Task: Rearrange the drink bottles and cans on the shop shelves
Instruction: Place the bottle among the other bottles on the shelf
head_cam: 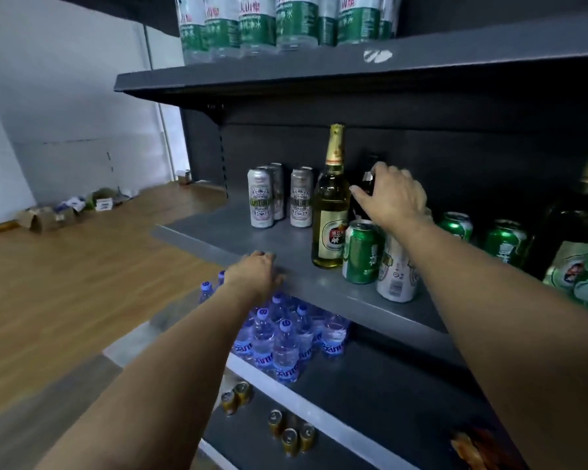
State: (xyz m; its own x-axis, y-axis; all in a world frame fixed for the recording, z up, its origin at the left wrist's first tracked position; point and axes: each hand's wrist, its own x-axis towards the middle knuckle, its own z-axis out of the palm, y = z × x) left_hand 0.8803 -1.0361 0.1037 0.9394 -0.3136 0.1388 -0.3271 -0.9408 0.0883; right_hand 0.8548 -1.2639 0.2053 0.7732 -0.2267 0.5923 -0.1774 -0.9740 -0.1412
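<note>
Overhead, grey shelves meet wooden floor and white wall.

Shelves are being shown in dark grey. Silver cans are being decorated with green and red crests. The tall bottle is being seen as pale yellow-green glass with gold foil and a cream, red and green label. Green cans are being marked with white lettering. Water bottles below are being capped in purple, labelled blue. Gold cans are being kept lowest.
</note>
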